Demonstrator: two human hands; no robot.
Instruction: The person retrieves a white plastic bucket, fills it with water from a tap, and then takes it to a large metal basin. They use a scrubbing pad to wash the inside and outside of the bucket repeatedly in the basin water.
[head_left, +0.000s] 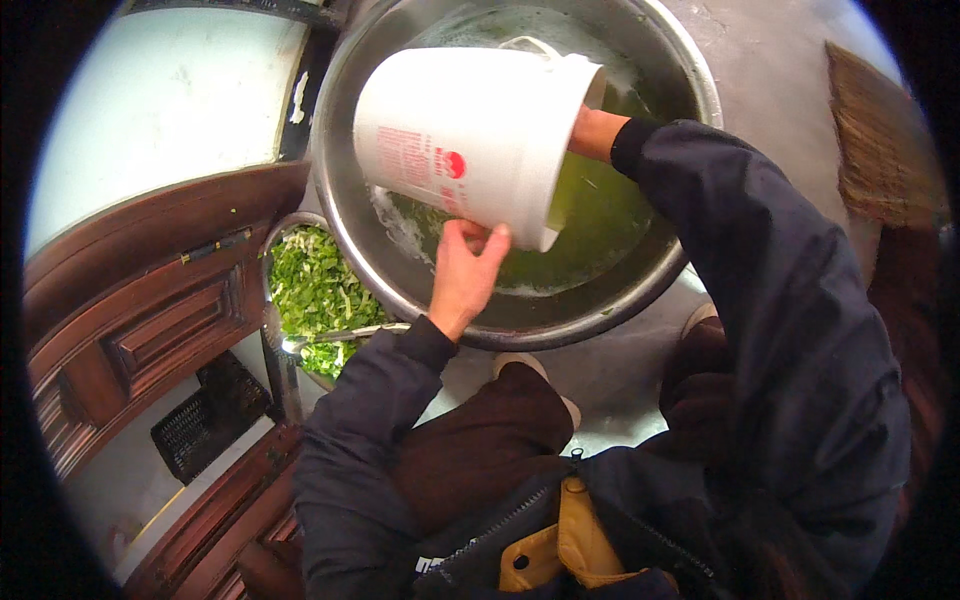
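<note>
A white plastic bucket (472, 127) with red printing lies tilted on its side over a large round metal basin (525, 339). Its mouth faces right, and its thin handle shows at the top. Greenish, partly foamy liquid (600, 217) stands in the basin. With thumb and fingers my left hand (469, 277) grips the bucket's lower side near the rim. My right hand (596, 133) reaches into the bucket's mouth; its fingers are hidden inside, so what they hold cannot be seen.
Left of the basin, a metal container holds chopped green leaves (322, 285), with a metal handle across it. Carved dark wooden furniture (172, 300) and a black plastic basket (210, 416) are at the left. Broom-like bristles (885, 142) show at the right. My feet are close below the basin.
</note>
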